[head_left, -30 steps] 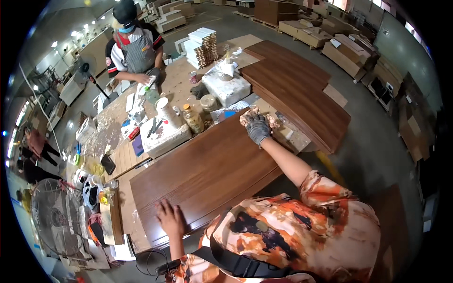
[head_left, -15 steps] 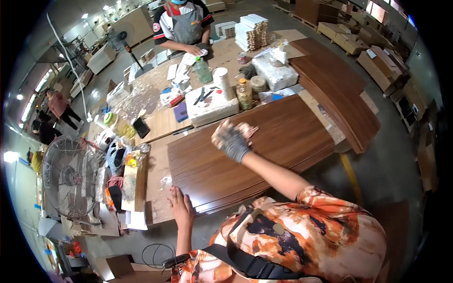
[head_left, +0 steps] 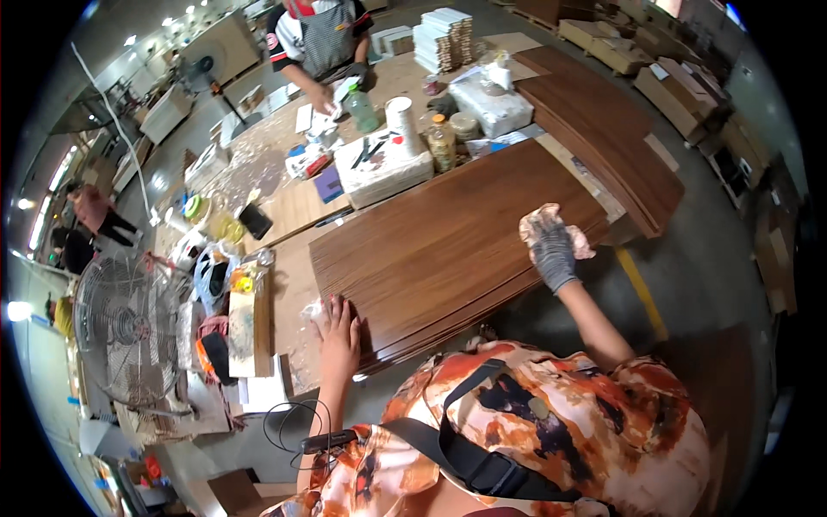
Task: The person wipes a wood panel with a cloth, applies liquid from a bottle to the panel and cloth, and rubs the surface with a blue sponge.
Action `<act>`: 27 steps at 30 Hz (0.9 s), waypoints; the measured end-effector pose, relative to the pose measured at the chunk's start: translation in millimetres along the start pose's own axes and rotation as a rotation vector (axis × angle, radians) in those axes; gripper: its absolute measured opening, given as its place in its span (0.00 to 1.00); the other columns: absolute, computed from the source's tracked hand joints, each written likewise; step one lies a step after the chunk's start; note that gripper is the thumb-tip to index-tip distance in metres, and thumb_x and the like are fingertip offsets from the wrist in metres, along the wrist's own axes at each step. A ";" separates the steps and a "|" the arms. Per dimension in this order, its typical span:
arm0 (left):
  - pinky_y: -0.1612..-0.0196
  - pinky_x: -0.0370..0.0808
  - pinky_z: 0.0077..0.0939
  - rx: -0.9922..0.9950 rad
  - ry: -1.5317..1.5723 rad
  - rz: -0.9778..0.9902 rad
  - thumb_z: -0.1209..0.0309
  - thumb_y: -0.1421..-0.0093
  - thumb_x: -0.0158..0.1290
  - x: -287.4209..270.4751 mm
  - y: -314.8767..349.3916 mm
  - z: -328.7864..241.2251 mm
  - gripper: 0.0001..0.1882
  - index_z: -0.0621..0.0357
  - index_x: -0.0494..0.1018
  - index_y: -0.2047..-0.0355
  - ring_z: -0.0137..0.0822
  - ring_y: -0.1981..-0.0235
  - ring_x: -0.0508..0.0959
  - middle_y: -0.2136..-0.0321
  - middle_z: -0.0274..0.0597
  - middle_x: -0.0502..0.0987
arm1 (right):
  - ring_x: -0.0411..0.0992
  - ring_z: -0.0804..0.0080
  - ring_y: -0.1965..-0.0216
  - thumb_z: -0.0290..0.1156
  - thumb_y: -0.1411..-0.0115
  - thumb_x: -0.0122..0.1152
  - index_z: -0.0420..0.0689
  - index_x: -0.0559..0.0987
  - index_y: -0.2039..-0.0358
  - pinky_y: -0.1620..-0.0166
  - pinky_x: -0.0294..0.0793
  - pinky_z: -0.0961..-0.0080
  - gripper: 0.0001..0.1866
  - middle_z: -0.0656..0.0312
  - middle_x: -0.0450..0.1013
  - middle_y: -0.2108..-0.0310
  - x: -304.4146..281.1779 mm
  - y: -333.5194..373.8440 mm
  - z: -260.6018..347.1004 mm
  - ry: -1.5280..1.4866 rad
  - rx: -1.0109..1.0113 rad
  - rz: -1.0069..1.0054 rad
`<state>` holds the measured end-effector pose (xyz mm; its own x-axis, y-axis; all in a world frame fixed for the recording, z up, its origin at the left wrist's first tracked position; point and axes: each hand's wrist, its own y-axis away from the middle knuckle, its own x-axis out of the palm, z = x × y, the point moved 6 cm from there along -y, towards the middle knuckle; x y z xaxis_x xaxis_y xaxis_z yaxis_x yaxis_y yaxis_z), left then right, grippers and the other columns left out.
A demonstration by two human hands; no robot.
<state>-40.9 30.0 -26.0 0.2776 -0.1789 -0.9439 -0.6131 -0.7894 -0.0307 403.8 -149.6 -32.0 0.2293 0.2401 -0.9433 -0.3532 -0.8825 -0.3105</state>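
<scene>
In front of me lies a stack of brown wood-grain panels. My right hand, in a grey glove, presses a crumpled pinkish rag onto the top panel near its right end. Parts of the rag stick out on both sides of the glove. My bare left hand rests at the stack's near left corner, fingers stretched out and holding nothing.
Behind the panels stand a white foam block, a bottle of amber liquid and a green bottle. More brown panels lie to the right. A caged fan stands left. Across the table a co-worker handles a white cloth.
My right hand has swept the rag from the panel's middle to its right end. My left hand has shifted slightly up onto the corner. The co-worker's hand has moved a little left.
</scene>
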 end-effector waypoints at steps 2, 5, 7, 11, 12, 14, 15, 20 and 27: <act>0.24 0.37 0.59 0.049 0.033 0.001 0.56 0.24 0.41 19.5 -26.3 -26.8 0.29 0.54 0.61 0.27 0.48 0.21 0.46 0.23 0.45 0.51 | 0.69 0.60 0.45 0.26 0.34 0.47 0.43 0.73 0.46 0.38 0.67 0.65 0.17 0.56 0.68 0.49 -22.7 -0.6 37.8 -0.096 -0.039 -0.109; 0.24 0.37 0.59 0.137 0.081 -0.038 0.54 0.24 0.42 48.5 -59.7 -87.9 0.31 0.54 0.59 0.26 0.46 0.22 0.47 0.23 0.46 0.51 | 0.63 0.61 0.34 0.36 0.28 0.45 0.49 0.67 0.34 0.29 0.57 0.59 0.23 0.55 0.66 0.40 58.7 19.4 130.0 0.008 -0.112 -0.016; 0.24 0.37 0.58 0.117 0.116 -0.039 0.53 0.24 0.40 68.1 -66.2 -122.4 0.32 0.55 0.57 0.25 0.45 0.22 0.48 0.23 0.47 0.50 | 0.52 0.55 0.25 0.39 0.30 0.47 0.52 0.64 0.29 0.23 0.45 0.55 0.29 0.54 0.56 0.27 37.2 31.9 159.6 -0.175 -0.282 0.114; 0.24 0.35 0.59 0.153 -0.045 0.039 0.39 0.29 0.41 67.9 -67.2 -145.5 0.43 0.53 0.52 0.24 0.47 0.21 0.44 0.22 0.47 0.46 | 0.50 0.48 0.25 0.32 0.35 0.53 0.48 0.65 0.29 0.25 0.49 0.51 0.33 0.51 0.49 0.24 18.2 23.8 40.1 -0.066 0.001 0.087; 0.24 0.34 0.59 0.168 -0.085 0.090 0.34 0.32 0.43 68.1 -69.8 -149.5 0.48 0.53 0.51 0.23 0.48 0.21 0.43 0.22 0.47 0.45 | 0.55 0.46 0.29 0.31 0.36 0.54 0.46 0.66 0.30 0.28 0.55 0.50 0.32 0.48 0.53 0.26 14.5 15.2 -7.3 -0.007 0.118 0.089; 0.25 0.30 0.62 0.228 -0.122 0.122 0.26 0.41 0.47 63.6 -69.8 -159.2 0.59 0.56 0.48 0.23 0.52 0.21 0.40 0.22 0.55 0.42 | 0.58 0.46 0.32 0.34 0.34 0.53 0.48 0.67 0.30 0.30 0.57 0.50 0.30 0.49 0.58 0.28 45.0 21.6 -108.6 0.021 0.191 -0.048; 0.25 0.30 0.63 0.224 -0.106 0.146 0.25 0.42 0.48 60.4 -70.7 -164.9 0.61 0.57 0.47 0.23 0.54 0.21 0.39 0.22 0.57 0.42 | 0.58 0.47 0.31 0.36 0.32 0.52 0.50 0.68 0.31 0.29 0.56 0.50 0.29 0.52 0.59 0.29 49.2 22.2 -150.4 -0.016 0.201 -0.156; 0.27 0.30 0.65 0.238 -0.162 0.172 0.20 0.52 0.54 52.0 -71.6 -163.3 0.71 0.63 0.48 0.24 0.58 0.21 0.40 0.23 0.64 0.42 | 0.61 0.54 0.32 0.33 0.29 0.49 0.47 0.69 0.32 0.29 0.58 0.55 0.26 0.54 0.64 0.31 57.1 -12.5 -226.7 -0.269 -0.028 -0.032; 0.23 0.37 0.53 0.056 0.074 0.117 0.46 0.37 0.55 43.8 -85.4 -161.1 0.48 0.63 0.56 0.26 0.53 0.23 0.50 0.24 0.59 0.52 | 0.73 0.55 0.41 0.48 0.22 0.38 0.42 0.73 0.37 0.37 0.71 0.59 0.27 0.50 0.73 0.40 78.0 -96.3 -310.1 -0.797 0.035 -0.064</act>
<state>142.8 -5.0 -11.7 0.2538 -0.3123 -0.9154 -0.6843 -0.7269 0.0583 736.9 -171.3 -39.2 -0.4623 0.5178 -0.7198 -0.3925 -0.8474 -0.3575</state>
